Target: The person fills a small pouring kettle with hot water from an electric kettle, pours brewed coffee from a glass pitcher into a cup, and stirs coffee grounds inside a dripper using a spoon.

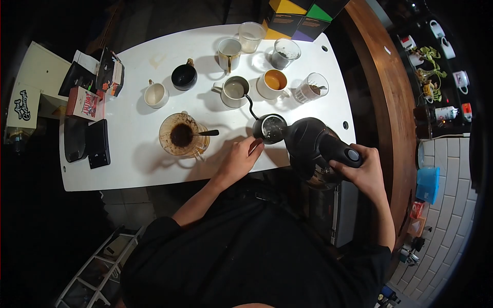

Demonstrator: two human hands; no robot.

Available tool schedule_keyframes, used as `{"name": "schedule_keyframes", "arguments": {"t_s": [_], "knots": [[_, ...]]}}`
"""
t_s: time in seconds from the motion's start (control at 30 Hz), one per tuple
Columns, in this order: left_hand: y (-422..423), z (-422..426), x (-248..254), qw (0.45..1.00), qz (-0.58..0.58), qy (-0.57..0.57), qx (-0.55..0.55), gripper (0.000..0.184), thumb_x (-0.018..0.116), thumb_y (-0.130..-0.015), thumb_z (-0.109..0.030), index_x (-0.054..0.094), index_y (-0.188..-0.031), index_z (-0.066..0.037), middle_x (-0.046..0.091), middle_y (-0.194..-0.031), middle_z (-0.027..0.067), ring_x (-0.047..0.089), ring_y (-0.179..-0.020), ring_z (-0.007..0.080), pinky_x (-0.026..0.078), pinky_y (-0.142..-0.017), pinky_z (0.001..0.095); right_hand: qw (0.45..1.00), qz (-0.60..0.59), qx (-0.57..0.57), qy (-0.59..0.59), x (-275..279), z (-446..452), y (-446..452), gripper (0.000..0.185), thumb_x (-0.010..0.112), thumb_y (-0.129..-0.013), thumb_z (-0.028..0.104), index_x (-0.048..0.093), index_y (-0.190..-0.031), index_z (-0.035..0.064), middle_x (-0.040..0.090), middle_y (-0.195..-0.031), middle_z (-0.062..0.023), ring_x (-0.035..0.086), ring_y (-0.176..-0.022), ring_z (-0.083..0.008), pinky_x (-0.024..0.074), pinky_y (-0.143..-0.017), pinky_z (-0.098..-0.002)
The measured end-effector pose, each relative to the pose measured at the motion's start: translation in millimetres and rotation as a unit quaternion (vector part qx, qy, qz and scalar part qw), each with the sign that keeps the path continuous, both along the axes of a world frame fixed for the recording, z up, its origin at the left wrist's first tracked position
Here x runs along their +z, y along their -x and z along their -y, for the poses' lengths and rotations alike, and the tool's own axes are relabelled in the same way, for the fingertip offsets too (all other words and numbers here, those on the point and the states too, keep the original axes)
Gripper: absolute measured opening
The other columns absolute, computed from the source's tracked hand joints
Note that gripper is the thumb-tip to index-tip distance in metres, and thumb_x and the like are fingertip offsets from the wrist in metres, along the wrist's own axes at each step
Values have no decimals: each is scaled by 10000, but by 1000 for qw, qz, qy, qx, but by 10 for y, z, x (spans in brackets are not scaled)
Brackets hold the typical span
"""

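My right hand (365, 172) is wrapped around the handle of a black electric kettle (307, 139). That kettle is tilted left, its lip at the open top of a small black gooseneck kettle (271, 128). My left hand (240, 160) is closed at the near-left edge of the gooseneck kettle, its fingertips around a dark part that looks like the handle. The thin curved spout points away toward a grey mug (235, 91). Left of my left hand stands a glass dripper (174, 134) with dark coffee grounds, and a black spoon (208, 133) lies across its rim.
On the white table (128, 172) stand an orange-filled cup (273, 83), a glass with dark contents (311, 88), a black cup (184, 76), a small white cup (156, 95) and more glasses. Boxes (86, 102) and a black scale-like slab (98, 143) sit left. A wooden counter (382, 77) runs along the right.
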State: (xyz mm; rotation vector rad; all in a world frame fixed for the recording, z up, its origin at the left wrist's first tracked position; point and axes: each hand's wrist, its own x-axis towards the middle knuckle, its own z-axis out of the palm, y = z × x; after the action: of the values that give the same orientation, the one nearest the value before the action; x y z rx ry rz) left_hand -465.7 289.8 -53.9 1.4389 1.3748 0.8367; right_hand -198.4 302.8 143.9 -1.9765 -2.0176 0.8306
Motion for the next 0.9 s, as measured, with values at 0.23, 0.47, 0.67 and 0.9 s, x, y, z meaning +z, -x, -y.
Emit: {"name": "schedule_keyframes", "arguments": {"t_s": [0.23, 0.47, 0.67, 0.9], "knots": [[-32, -2, -2, 1000, -5, -9, -7, 319, 639, -1004, -273, 636, -926, 35, 623, -675, 221, 623, -599, 372, 452, -580, 448, 1000, -4, 12, -24, -34, 30, -83, 347, 874, -761, 229, 750, -897, -66, 662, -634, -98, 584, -580, -100, 482, -592, -290], [-97, 11, -14, 1000, -4, -14, -12, 305, 640, -1004, -262, 641, -933, 35, 629, -687, 219, 624, -605, 367, 455, -580, 446, 1000, -26, -7, 7, -48, 44, -142, 336, 873, -760, 216, 745, -889, -67, 657, -628, -100, 581, -581, -95, 477, -586, -295], [-125, 20, 37, 1000, -4, 16, -3, 295, 637, -1006, -260, 643, -956, 31, 654, -738, 238, 671, -684, 400, 482, -614, 455, 1000, 0, -6, -9, -32, 60, -131, 334, 877, -751, 210, 729, -862, -68, 653, -625, -98, 566, -581, -85, 469, -582, -295], [-144, 33, -88, 1000, 20, -14, 13, 317, 638, -1006, -272, 634, -922, 34, 646, -724, 234, 653, -661, 391, 472, -610, 451, 999, -43, -31, -12, -166, 97, -223, 354, 873, -752, 201, 732, -913, -81, 707, -726, -97, 639, -673, -110, 500, -649, -302]]}}
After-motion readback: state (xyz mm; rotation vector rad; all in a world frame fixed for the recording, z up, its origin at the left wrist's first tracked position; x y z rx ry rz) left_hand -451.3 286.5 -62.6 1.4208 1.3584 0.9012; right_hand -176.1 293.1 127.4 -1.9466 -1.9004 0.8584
